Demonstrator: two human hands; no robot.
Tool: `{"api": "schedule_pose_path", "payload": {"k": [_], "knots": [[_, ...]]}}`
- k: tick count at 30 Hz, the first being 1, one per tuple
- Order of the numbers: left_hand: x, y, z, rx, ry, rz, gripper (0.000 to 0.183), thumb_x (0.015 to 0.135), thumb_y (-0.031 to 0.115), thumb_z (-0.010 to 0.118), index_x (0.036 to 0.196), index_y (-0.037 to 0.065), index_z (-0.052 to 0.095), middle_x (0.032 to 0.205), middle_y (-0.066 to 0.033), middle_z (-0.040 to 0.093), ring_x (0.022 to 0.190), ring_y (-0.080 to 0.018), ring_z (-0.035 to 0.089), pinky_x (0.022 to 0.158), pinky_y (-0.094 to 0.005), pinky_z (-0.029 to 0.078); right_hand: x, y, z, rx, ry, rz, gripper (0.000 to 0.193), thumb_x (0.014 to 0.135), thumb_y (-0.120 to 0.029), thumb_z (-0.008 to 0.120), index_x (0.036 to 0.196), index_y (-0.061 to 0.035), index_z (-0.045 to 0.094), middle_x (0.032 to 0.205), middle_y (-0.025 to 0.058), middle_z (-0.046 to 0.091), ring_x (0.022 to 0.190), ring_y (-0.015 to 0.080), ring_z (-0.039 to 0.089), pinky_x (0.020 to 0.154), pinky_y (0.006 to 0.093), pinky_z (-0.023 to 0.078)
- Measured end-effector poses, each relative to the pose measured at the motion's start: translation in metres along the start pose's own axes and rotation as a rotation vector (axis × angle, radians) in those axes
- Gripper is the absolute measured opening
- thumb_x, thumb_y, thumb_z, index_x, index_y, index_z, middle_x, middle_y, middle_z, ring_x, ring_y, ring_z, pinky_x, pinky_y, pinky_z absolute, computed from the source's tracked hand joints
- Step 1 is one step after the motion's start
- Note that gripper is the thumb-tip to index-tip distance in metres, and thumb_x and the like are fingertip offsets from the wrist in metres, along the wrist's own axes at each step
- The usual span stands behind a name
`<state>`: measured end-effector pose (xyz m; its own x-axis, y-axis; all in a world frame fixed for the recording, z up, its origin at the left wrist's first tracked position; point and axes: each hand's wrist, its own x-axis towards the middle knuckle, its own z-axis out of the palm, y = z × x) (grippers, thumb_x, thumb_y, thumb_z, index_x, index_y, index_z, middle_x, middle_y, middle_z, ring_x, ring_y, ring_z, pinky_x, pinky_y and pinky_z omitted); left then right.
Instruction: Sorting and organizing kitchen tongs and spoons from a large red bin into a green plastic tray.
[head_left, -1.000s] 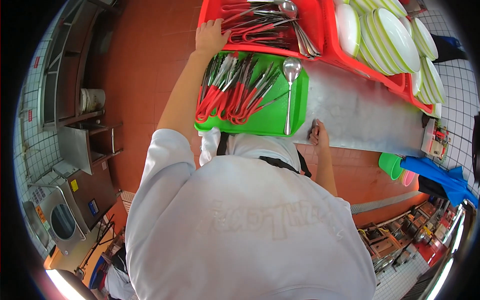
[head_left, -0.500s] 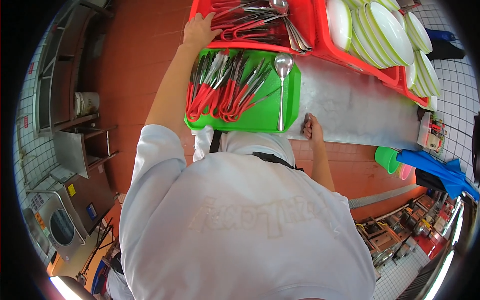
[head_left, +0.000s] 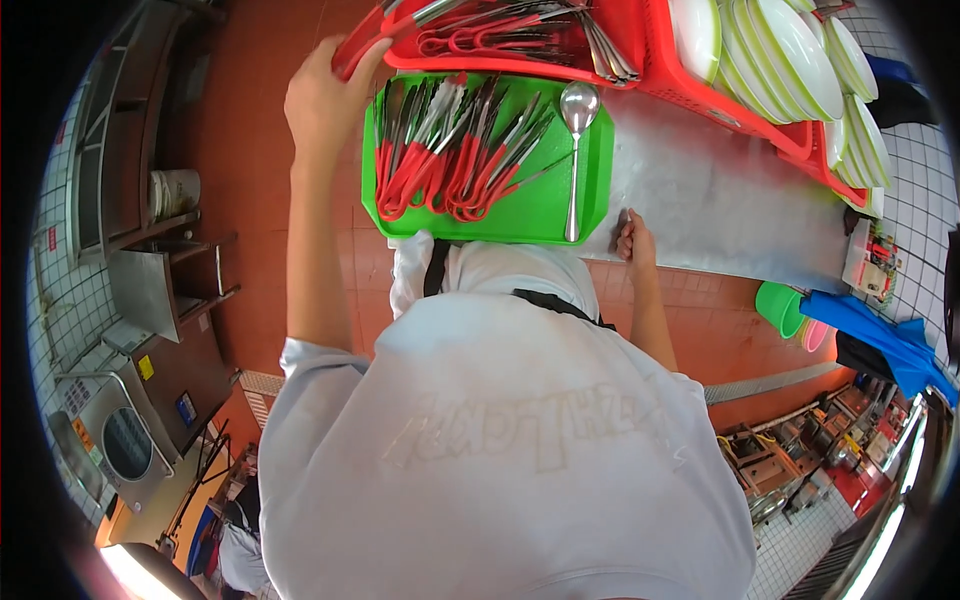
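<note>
My left hand is closed around a pair of red-handled tongs, raised at the left end of the red basket. The metal part of these tongs reaches over the basket, where more red-handled tongs and several metal utensils lie. Just below stands a green tray with a row of red-handled tongs, their loops toward me. A metal serving spoon lies along the tray's right side. My right hand rests curled on the steel table's near edge; its palm side is hidden.
The steel table extends right of the tray. A second red basket holds several white plates with green rims. Green and pink buckets stand low at the right, by blue cloth. Metal shelving is at far left.
My left hand has lifted one pair of tongs from the basket and moved left with it. My right hand stays curled at the table edge. The view has shifted slightly.
</note>
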<state>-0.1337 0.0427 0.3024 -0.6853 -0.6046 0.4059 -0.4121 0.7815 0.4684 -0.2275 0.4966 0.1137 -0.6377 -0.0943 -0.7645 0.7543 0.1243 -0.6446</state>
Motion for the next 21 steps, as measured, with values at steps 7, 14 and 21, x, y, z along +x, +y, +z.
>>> {"api": "schedule_pose_path", "payload": {"k": [7, 14, 21], "knots": [[-0.114, 0.005, -0.013, -0.143, -0.021, -0.239, 0.037, 0.082, 0.033, 0.072, 0.096, 0.000, 0.067, 0.075, -0.0143, 0.066, 0.062, -0.0267, 0.063, 0.060, -0.0327, 0.050, 0.001, -0.001, 0.001, -0.023, -0.012, -0.023, 0.038, 0.088, -0.041, 0.059, 0.065, -0.0131, 0.045, 0.046, -0.0043, 0.029, 0.036, 0.0081, 0.027, 0.035, 0.0249, 0.019], [-0.180, 0.009, 0.003, -0.013, -0.008, -0.168, 0.040, 0.077, 0.033, 0.076, 0.094, -0.002, 0.066, 0.074, -0.0133, 0.066, 0.056, -0.0244, 0.061, 0.052, -0.0322, 0.048, 0.000, -0.001, 0.001, -0.016, -0.011, 0.003, 0.038, 0.087, -0.041, 0.060, 0.066, -0.0121, 0.046, 0.046, -0.0042, 0.030, 0.036, 0.0084, 0.029, 0.035, 0.0243, 0.020], [-0.187, 0.022, 0.010, 0.091, -0.023, -0.136, 0.045, 0.075, 0.035, 0.077, 0.096, -0.002, 0.064, 0.083, -0.0132, 0.067, 0.059, -0.0263, 0.063, 0.051, -0.0341, 0.049, 0.000, -0.001, 0.001, -0.032, -0.018, -0.016, 0.038, 0.087, -0.042, 0.059, 0.067, -0.0118, 0.047, 0.046, -0.0036, 0.031, 0.036, 0.0089, 0.031, 0.035, 0.0246, 0.022]]}}
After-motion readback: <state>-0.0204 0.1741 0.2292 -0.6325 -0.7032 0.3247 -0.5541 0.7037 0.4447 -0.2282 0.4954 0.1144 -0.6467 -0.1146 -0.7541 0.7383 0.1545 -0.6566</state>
